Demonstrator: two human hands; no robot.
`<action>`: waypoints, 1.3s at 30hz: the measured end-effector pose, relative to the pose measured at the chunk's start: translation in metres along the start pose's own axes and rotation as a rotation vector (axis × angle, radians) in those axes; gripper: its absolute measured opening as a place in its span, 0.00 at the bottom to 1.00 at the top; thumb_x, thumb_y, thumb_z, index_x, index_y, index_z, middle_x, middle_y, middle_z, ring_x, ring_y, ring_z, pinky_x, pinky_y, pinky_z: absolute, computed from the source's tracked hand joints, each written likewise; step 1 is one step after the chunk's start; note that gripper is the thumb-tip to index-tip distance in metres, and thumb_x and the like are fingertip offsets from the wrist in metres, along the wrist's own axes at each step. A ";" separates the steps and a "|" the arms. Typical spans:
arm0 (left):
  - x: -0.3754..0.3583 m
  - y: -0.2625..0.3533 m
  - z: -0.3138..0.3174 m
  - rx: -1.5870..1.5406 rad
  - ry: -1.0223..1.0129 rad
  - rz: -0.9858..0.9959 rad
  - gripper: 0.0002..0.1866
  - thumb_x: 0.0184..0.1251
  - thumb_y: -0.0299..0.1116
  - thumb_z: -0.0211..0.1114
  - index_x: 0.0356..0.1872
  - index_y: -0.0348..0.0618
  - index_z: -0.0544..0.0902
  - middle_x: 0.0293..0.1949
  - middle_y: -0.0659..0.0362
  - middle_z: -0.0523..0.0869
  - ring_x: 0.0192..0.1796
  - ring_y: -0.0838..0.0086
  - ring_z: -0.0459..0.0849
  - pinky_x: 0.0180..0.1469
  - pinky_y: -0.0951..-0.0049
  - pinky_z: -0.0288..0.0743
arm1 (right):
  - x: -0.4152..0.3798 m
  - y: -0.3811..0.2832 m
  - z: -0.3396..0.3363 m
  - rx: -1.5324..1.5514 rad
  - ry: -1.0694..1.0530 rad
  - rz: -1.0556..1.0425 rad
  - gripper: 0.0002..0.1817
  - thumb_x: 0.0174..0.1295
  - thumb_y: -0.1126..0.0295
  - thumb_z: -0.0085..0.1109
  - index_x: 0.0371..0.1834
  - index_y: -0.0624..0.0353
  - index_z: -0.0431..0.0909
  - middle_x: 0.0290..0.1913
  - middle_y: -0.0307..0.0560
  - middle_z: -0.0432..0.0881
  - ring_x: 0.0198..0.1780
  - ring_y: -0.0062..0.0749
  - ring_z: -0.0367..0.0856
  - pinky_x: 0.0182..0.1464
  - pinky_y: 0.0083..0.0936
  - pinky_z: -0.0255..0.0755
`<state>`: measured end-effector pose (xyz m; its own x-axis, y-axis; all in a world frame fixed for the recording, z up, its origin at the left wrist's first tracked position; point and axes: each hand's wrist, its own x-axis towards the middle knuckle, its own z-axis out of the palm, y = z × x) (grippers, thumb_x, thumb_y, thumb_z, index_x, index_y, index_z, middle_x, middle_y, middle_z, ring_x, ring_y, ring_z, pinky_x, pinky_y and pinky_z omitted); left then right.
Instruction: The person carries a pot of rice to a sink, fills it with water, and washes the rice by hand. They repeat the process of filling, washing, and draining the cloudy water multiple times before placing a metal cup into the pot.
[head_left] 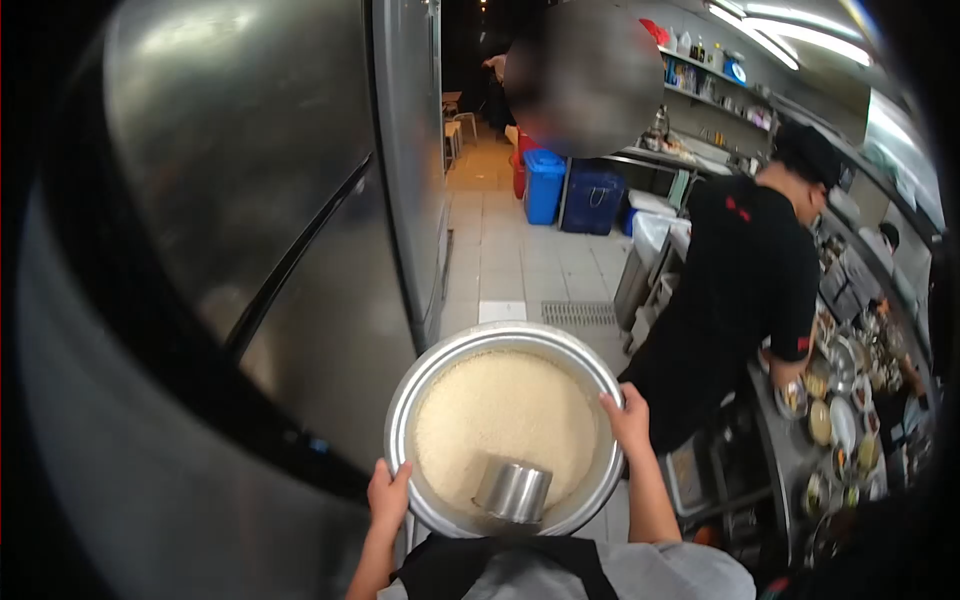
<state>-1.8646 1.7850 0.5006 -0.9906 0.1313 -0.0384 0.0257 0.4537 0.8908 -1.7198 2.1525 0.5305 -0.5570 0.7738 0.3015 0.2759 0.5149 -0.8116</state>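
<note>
A large round metal pot (pixel 400 405) is held in front of my body. Pale grains that look like uncooked rice (pixel 505 405) fill much of it. A small metal cup (pixel 520 492) lies tilted on the grains near the side closest to me. My left hand (pixel 388 492) grips the pot's rim at the lower left. On the right side, my right hand (pixel 628 412) is closed on the rim, thumb over the edge. The undersides of both hands are hidden.
A tall steel fridge (pixel 250 200) lines the left. On the right, a co-worker in black (pixel 740 270) leans over a counter (pixel 775 430) crowded with bowls. Ahead runs a tiled floor (pixel 490 260) with a drain grate (pixel 578 314), a blue bin (pixel 543 187) and a dark blue box (pixel 593 202).
</note>
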 end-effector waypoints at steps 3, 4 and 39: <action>0.088 0.044 0.037 -0.053 -0.107 0.023 0.18 0.58 0.43 0.62 0.36 0.36 0.73 0.33 0.44 0.82 0.38 0.57 0.82 0.40 0.62 0.72 | 0.074 0.012 0.021 -0.022 0.028 0.089 0.16 0.53 0.61 0.65 0.33 0.65 0.75 0.24 0.50 0.77 0.27 0.26 0.73 0.32 0.26 0.68; 0.116 0.055 0.049 -0.012 -0.135 0.017 0.18 0.58 0.43 0.62 0.35 0.36 0.73 0.32 0.45 0.82 0.37 0.57 0.82 0.39 0.62 0.72 | 0.096 0.012 0.027 0.050 0.054 0.130 0.16 0.53 0.61 0.65 0.32 0.65 0.75 0.23 0.50 0.77 0.26 0.26 0.72 0.32 0.26 0.68; 1.167 0.379 0.578 0.183 -0.233 0.054 0.23 0.63 0.52 0.56 0.33 0.36 0.71 0.31 0.40 0.80 0.37 0.48 0.79 0.40 0.58 0.70 | 1.145 0.143 0.496 0.054 0.201 0.216 0.17 0.53 0.64 0.63 0.33 0.68 0.72 0.27 0.49 0.77 0.29 0.32 0.72 0.34 0.28 0.68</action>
<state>-2.9330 2.6196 0.5315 -0.9301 0.3487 -0.1151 0.1221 0.5894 0.7985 -2.7070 2.9297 0.5113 -0.3223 0.9236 0.2075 0.3261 0.3141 -0.8916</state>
